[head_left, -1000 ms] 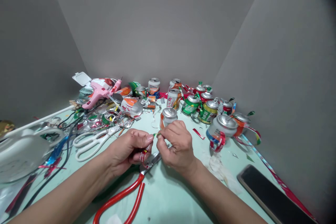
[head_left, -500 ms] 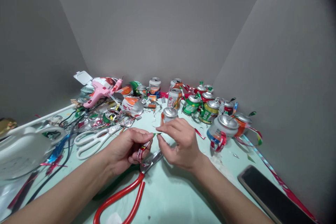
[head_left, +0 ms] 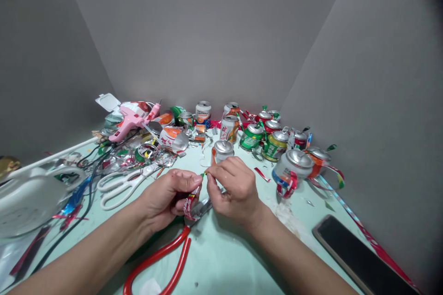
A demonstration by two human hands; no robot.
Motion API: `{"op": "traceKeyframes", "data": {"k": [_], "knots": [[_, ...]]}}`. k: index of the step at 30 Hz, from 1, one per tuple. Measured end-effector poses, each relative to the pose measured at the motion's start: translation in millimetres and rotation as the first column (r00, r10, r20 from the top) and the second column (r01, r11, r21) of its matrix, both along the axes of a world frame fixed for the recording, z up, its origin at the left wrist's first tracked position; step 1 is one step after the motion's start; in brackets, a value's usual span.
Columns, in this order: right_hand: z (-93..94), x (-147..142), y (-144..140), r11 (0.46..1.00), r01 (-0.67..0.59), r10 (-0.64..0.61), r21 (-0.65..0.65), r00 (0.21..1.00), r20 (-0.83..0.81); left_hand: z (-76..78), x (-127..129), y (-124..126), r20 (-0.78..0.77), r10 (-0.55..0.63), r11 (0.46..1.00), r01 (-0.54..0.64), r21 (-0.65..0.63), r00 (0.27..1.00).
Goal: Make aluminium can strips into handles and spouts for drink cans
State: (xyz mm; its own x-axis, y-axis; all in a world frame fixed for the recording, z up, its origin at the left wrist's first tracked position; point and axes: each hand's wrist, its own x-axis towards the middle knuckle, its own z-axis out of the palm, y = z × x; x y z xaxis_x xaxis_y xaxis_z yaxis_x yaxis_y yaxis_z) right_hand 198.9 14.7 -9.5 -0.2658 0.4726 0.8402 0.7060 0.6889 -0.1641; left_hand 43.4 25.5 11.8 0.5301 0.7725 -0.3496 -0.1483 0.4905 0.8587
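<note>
On the pale green desk (head_left: 228, 258), finished can pots (head_left: 294, 166) crowded the upper right; both hands, left hand (head_left: 169, 198) and right hand (head_left: 231, 189), pinched a can strip (head_left: 192, 200), apparently half shaped.

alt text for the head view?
Two hands, left hand and right hand, pinch a small strip of cut can metal between them above red-handled pliers on a pale green table. Behind: cut drink cans, white scissors, pink glue gun.
</note>
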Motion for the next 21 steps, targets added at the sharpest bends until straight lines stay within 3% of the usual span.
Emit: {"op": "traceKeyframes", "data": {"k": [7,11,14,21], "knots": [[-1.7,-11.0,-6.0,0.999,-0.011,0.005,-0.04,0.989,-0.151,-7.9,6.8,-9.1,0.041,0.057,0.998,-0.057,-0.012,0.998],[0.1,-11.4,-4.0,0.988,-0.1,0.062,-0.119,0.954,-0.292,0.1,3.1,-7.3,0.065,0.053,0.998,-0.051,-0.032,0.996],[1.3,-7.3,0.9,0.976,-0.175,0.138,-0.132,0.958,-0.25,6.3,-1.6,-1.8,0.085,0.043,0.995,-0.035,-0.09,0.995],[-1.8,-9.2,0.9,0.994,-0.026,0.006,-0.105,0.983,-0.186,0.8,1.9,-3.2,0.103,0.027,0.998,-0.021,-0.057,0.994]]}}
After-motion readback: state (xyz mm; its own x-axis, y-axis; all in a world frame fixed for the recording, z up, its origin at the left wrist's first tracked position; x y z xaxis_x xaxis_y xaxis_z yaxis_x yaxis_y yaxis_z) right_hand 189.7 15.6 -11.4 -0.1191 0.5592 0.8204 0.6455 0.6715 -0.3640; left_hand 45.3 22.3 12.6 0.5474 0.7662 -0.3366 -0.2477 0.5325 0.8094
